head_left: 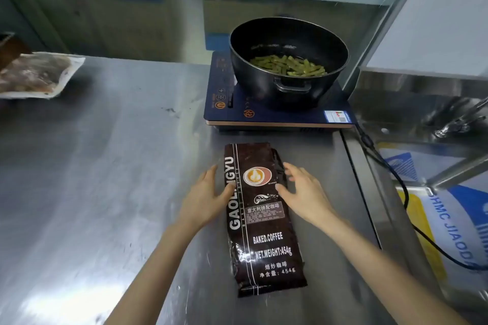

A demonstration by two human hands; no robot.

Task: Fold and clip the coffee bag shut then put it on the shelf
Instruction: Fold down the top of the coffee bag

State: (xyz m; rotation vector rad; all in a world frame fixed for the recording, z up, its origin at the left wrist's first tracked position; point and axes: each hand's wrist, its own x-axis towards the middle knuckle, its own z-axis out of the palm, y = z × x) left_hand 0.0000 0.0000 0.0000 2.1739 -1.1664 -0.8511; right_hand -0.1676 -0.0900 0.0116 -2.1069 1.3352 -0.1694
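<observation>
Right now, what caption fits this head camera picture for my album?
Two open hands, left hand and right hand, flank a coffee bag lying flat.

Black pot (287, 79) on induction cooker (266, 113)

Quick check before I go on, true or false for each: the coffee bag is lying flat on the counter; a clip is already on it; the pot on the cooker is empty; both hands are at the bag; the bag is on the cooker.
1. The coffee bag lies flat on the steel counter. True.
2. A clip is on it. False: none shows.
3. The pot is empty. False: green vegetable pieces lie in it.
4. The left hand and right hand flank the bag, open. True.
5. The bag sits on the cooker. False: it lies in front of it.
</observation>
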